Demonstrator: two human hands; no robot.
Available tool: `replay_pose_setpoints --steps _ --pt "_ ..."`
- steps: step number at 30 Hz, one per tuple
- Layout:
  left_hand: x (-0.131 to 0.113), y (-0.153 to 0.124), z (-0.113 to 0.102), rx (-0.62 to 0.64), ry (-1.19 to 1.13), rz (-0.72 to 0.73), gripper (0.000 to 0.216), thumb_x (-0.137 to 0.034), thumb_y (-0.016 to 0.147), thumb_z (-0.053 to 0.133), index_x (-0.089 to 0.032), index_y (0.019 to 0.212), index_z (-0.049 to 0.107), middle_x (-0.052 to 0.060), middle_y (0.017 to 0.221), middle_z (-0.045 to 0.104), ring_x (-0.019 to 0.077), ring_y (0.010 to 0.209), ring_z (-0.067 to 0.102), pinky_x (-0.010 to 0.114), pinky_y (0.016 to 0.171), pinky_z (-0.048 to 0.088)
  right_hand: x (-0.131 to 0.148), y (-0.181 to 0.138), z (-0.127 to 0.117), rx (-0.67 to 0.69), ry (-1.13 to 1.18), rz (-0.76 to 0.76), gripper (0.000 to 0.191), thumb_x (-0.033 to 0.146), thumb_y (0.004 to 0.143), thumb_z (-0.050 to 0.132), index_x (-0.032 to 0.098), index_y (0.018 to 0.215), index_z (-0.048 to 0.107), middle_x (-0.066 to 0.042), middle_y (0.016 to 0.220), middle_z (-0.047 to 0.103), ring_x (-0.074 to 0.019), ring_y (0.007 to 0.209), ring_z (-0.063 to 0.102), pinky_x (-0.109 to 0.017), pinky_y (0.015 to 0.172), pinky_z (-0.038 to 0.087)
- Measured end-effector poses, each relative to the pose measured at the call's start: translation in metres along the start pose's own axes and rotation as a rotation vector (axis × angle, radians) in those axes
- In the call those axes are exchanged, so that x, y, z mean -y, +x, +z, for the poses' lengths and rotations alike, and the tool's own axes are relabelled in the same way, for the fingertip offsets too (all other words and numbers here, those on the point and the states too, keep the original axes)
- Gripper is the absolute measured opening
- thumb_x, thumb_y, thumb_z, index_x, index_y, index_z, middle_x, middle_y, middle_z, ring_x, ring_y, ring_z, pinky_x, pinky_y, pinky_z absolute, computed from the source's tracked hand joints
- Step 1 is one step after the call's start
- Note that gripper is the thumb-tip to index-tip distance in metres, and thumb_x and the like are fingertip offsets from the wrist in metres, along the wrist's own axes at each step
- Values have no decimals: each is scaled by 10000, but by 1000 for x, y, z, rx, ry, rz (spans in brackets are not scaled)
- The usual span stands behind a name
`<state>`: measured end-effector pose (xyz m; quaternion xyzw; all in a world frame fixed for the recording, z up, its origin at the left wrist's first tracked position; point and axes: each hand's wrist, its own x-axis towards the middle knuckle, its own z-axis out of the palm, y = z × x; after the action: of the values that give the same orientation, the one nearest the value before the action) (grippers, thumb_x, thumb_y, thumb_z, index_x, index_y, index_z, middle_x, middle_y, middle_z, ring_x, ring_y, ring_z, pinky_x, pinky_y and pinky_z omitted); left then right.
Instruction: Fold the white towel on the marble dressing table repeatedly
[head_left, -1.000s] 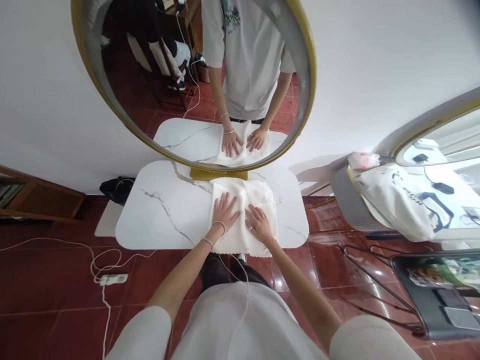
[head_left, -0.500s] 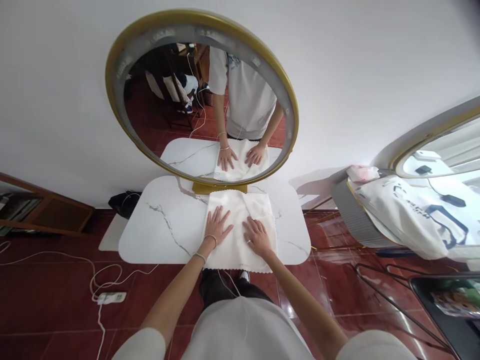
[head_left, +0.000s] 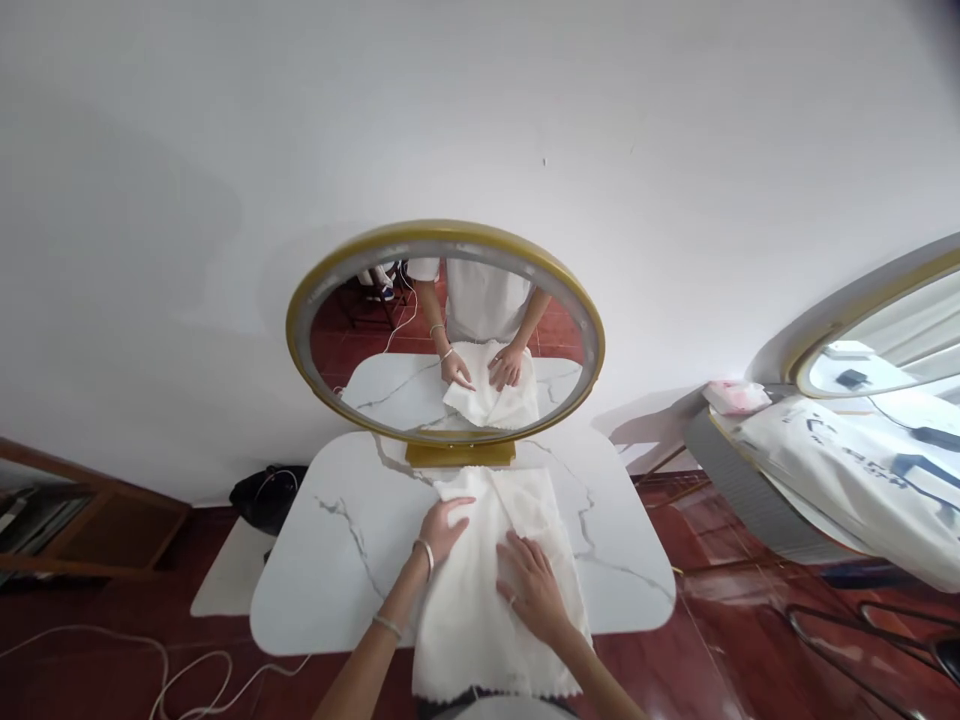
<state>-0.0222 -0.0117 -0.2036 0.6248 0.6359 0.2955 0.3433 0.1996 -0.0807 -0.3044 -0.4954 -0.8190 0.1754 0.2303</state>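
Note:
A white cloth with scalloped edges lies on the white marbled table, its near end hanging past the front edge. My left hand grips the cloth's left edge, thumb and fingers closed on a gathered fold. My right hand rests flat on the cloth's right half with the fingers stretched out. A crease runs down the cloth between my hands. Both hands and the cloth also show in the round gold-rimmed mirror behind the table.
A gold mirror base stands at the table's back. To the right, another table carries a white printed bag and a pink-white packet. A black bag sits at left, with white cables on the red floor.
My left hand has gone from lying flat to gripping the cloth's left edge, which is now gathered. The cloth has shifted toward me. The camera view has tilted upward.

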Motion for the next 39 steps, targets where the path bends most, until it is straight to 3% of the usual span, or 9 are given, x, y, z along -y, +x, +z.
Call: replay_pose_setpoints --steps 4,9,15,21,25,28,32,35,39 --pt "-57 -10 -25 199 206 307 602 -62 698 498 -319 1231 607 -12 1215 663 204 1077 638 356 967 501 27 3 1 -118 156 70 623 345 907 523 312 1478 277 -62 1465 431 -270 1341 410 -475 1059 419" --pt "-141 -3 -68 320 511 747 703 -27 737 426 -341 1365 460 -7 1268 626 165 880 681 286 709 552 65 38 -29 -417 308 251 668 365 945 458 272 1517 125 -105 1543 271 -288 1415 269 -531 1086 365" --pt "-239 32 -141 68 578 1095 533 -119 869 440 -322 1361 463 7 1302 594 94 742 640 214 600 498 82 120 -116 -868 312 237 716 438 917 473 289 1515 111 -103 1570 177 -320 1425 213 -601 1113 236" --pt "-323 109 -196 -311 689 1094 318 -326 881 556 -215 1168 632 26 949 659 213 977 589 390 868 489 73 212 -223 -1171 339 212 569 505 928 410 222 1418 348 -121 1310 478 -250 1251 430 -514 1062 321" --pt "-332 141 -193 -513 673 1055 257 -391 859 583 -157 877 688 74 1056 629 301 1147 503 527 966 410 63 246 -255 -1239 282 266 469 550 878 478 198 1179 555 -134 1321 422 -260 1254 386 -484 1039 332" --pt "-326 136 -177 -664 676 1105 197 -282 904 508 -164 911 666 94 1334 502 307 1282 406 524 1025 360 55 256 -259 -1205 281 304 451 548 863 499 195 1140 546 -116 1185 539 -260 1158 463 -472 983 365" --pt "-318 128 -152 -567 865 1324 286 -95 913 381 -178 1004 639 62 1272 572 210 1197 498 396 975 412 46 254 -256 -1196 434 352 428 540 867 486 189 1097 569 -79 1055 596 -224 1003 546 -410 869 444" --pt "-312 137 -138 -508 984 1404 309 -70 897 396 -131 1113 608 83 1137 645 205 1101 550 360 941 409 49 247 -254 -1381 432 424 391 489 850 533 179 1081 592 -95 1092 588 -222 1004 554 -416 864 463" --pt "-310 153 -124 -497 1027 1468 314 -90 909 400 -136 1152 595 75 1112 654 213 1117 533 371 968 373 64 244 -260 -1507 174 189 244 370 859 556 185 998 633 -94 1046 617 -223 1009 574 -450 902 463"
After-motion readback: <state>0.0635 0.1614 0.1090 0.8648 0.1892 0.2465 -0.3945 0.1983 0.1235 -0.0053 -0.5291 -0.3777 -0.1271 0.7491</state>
